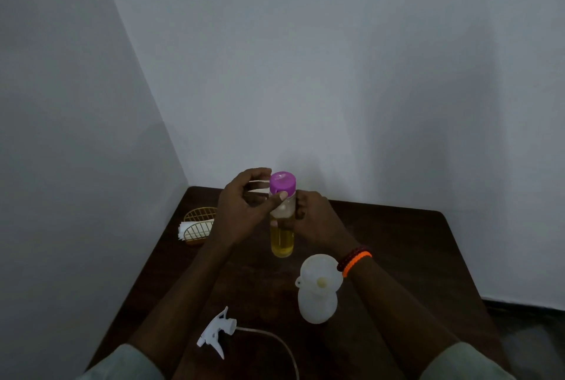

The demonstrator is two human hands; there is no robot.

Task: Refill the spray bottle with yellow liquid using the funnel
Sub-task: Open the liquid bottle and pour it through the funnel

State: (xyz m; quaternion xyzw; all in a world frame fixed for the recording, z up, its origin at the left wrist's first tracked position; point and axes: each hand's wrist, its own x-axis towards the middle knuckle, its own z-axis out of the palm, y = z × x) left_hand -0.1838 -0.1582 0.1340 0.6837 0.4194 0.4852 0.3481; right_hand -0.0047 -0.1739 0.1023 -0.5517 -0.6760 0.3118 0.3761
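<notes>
Right hand grips the yellow-liquid bottle; left hand pinches its purple cap; funnel at five o'clock.

A dark brown wooden table fills the lower half of the view, pushed into a corner where two plain pale walls meet. At about nine o'clock from the table's middle, near its left edge, stands a gold wire holder with a rounded grid front. White folded napkins sit in it, their ends poking out to the left. At four o'clock, beyond the table's right edge, a dark floor shows below a dark skirting line.
</notes>
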